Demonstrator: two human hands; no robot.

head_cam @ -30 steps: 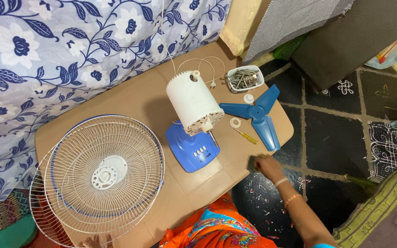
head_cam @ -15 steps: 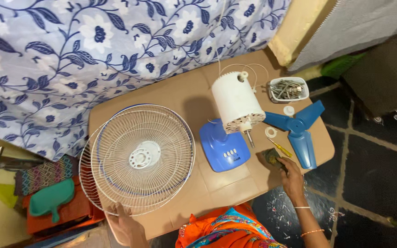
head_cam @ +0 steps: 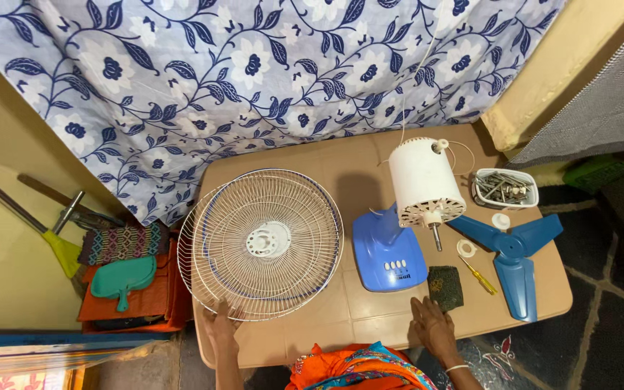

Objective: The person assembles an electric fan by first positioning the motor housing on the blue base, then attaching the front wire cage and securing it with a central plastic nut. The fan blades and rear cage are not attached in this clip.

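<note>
Gripping the near rim of the white wire fan guards (head_cam: pixel 261 242), the left hand (head_cam: pixel 222 331) is curling its fingers over the wire; they're lying stacked at the table's (head_cam: pixel 370 321) left edge. The right hand (head_cam: pixel 433 328) is resting flat and empty beside a dark scrub pad (head_cam: pixel 445 287). I'm judging the guards light, springy, easy to bend: best held at the rim, not the thin spokes.
</note>
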